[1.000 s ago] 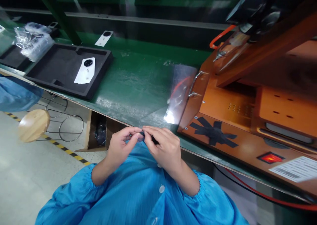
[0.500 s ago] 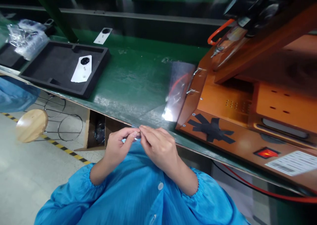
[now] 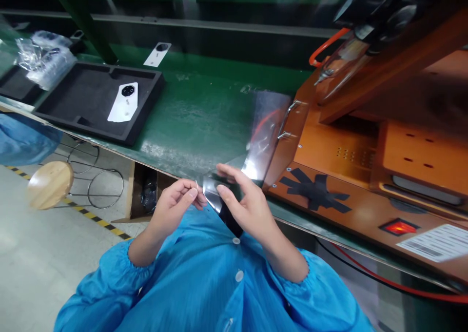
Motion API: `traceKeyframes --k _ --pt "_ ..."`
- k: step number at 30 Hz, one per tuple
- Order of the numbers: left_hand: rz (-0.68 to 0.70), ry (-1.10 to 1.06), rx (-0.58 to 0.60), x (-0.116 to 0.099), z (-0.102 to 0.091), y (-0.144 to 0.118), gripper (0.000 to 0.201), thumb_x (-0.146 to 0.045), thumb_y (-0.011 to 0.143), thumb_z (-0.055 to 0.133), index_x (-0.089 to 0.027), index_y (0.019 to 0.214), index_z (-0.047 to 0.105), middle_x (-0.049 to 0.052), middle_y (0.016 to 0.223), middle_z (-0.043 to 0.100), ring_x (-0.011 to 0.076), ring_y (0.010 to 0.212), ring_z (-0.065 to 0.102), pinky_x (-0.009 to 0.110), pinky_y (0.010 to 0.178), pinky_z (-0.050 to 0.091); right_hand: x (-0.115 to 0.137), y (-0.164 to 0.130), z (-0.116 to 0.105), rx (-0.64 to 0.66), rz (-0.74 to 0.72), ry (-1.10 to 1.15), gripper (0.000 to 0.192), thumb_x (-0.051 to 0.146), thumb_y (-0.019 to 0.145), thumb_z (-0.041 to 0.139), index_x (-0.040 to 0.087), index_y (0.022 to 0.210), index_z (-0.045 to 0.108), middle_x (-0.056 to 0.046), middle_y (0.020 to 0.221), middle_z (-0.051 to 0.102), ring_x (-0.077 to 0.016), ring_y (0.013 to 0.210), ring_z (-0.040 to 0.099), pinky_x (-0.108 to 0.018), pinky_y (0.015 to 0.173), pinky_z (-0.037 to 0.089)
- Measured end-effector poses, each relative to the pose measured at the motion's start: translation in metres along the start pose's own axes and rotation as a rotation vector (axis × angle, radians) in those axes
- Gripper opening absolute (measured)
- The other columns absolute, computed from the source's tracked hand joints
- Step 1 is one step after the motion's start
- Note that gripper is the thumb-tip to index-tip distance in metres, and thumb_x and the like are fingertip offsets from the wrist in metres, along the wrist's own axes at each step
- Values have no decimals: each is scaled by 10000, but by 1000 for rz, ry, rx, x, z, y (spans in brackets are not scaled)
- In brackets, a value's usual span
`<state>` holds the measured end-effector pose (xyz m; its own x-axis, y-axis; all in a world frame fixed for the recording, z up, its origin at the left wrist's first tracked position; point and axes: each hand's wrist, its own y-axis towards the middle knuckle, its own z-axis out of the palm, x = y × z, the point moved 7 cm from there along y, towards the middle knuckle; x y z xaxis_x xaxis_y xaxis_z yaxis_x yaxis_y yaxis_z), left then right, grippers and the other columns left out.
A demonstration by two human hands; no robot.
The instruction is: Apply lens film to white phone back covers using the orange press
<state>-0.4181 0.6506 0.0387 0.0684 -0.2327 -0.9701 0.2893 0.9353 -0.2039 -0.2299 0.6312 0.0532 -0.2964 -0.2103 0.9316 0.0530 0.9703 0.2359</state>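
Observation:
In front of my chest, my right hand (image 3: 245,198) grips a glossy black phone-shaped panel (image 3: 215,201), thumb on its face and fingers round the far edge. The panel is tilted and reflects the light. My left hand (image 3: 182,199) is closed in a pinch beside the panel's left edge. A thin pale sliver (image 3: 196,184) shows at its thumb and fingertips; what it is I cannot make out.
On the green bench (image 3: 197,112) lies a black foam tray (image 3: 91,95) holding a white phone back cover (image 3: 124,105). Another white cover (image 3: 157,54) lies behind. A clear plastic sheet (image 3: 268,112) leans by the orange machine (image 3: 314,146). A wooden stool (image 3: 51,183) stands left; a blue sleeve (image 3: 27,134) shows.
My hands have moved apart. The black panel, formerly hidden or edge-on, now shows its face in my right hand, while my left has drawn slightly leftward.

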Motion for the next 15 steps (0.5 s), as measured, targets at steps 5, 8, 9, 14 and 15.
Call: traceKeyframes --k 5,8,9,14,15 --pt "165 250 -134 -14 -9 -2 338 -375 989 748 -196 1275 724 68 1003 823 149 811 771 253 747 648 -21 -1 10 7 222 326 231 375 1013 700 206 1160 756 -45 891 811 -168 752 773 -298 726 654" --pt "288 398 -175 -24 -6 -4 419 -312 933 808 -228 1336 729 54 1067 826 144 858 772 251 802 639 -20 -3 8 -58 211 278 180 362 988 715 215 1085 756 -43 893 795 -167 791 758 -295 742 637" --pt "303 439 -185 -25 -5 -3 360 -308 922 819 -231 1270 768 43 1023 827 141 841 767 247 801 634 -19 -4 7 -68 197 260 160 355 986 711 218 1059 750 -38 882 787 -164 785 751 -290 734 630" --pt "269 446 -217 -21 -5 0 389 -318 927 811 -248 1307 771 7 902 816 130 747 750 239 737 632 -7 -3 4 -37 135 199 80 296 994 676 222 1007 703 -23 854 777 -146 724 734 -279 709 616" --pt "278 441 -212 -21 -5 0 410 -315 929 807 -251 1331 759 5 903 815 127 741 749 235 733 632 -5 -3 4 -37 118 189 71 285 991 673 223 1011 700 -21 853 777 -146 726 736 -277 710 618"
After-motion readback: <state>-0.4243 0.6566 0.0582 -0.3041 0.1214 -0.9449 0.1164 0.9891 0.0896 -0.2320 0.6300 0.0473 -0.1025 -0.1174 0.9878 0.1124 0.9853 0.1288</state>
